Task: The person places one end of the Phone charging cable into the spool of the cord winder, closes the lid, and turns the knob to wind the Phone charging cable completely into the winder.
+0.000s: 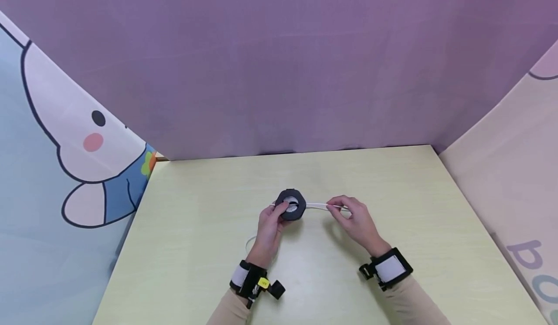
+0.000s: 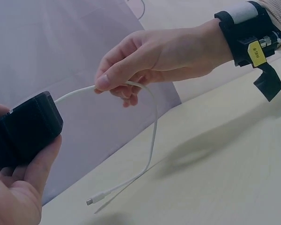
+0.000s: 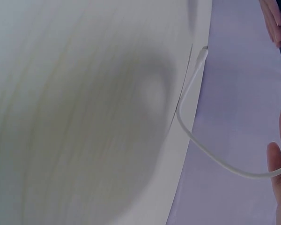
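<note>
My left hand (image 1: 269, 229) grips a thick black many-sided ring (image 1: 301, 208) with a pale centre, the thumb lying over its front. In the left wrist view the black ring (image 2: 28, 127) is seen side-on. A white charging cable (image 1: 317, 205) runs out of its right side to my right hand (image 1: 359, 223), which pinches it between thumb and forefinger. Past that pinch the cable (image 2: 154, 123) droops in a curve and ends in a small plug (image 2: 98, 198) with a metal tip, near the tabletop. Another pale loop (image 1: 250, 241) shows beside the left wrist.
Both hands are above a pale wooden table (image 1: 196, 204). A purple cloth wall (image 1: 279, 73) stands behind it, with printed cartoon panels at the left and right sides. Black straps with small devices (image 1: 390, 268) sit on both wrists.
</note>
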### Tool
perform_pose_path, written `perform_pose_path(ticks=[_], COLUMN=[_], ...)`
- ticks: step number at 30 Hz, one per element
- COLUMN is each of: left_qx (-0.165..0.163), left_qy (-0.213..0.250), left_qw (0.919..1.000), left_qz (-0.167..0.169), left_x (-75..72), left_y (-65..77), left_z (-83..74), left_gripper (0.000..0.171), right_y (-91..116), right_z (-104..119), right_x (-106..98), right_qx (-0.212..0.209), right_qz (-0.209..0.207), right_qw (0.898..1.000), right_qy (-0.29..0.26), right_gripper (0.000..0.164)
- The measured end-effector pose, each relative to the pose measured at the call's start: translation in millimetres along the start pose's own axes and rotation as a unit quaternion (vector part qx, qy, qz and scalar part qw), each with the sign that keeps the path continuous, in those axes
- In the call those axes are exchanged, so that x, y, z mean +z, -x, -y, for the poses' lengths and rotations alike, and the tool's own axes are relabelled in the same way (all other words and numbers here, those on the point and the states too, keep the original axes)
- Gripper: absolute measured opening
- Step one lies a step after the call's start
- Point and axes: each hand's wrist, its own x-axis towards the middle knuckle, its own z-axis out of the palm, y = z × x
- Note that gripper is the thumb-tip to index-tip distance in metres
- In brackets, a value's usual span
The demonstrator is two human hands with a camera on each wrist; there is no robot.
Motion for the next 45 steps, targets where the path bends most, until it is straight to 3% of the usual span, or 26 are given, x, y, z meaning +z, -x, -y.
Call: perform_pose_path(ticks=[45], left_qx=[0.010], left_qy=[0.011], left_qw=[0.9996], left_qz=[-0.023], left_x=[-5.1], left_y=[-0.4], left_z=[-1.0], left_gripper=[0.047], right_y=[6.9], right_z=[-12.3], right_x=[-14.1], right_qx=[0.024], right_qz=[-0.032], right_qw=[0.999], right_qy=[0.005], right_gripper=[0.018])
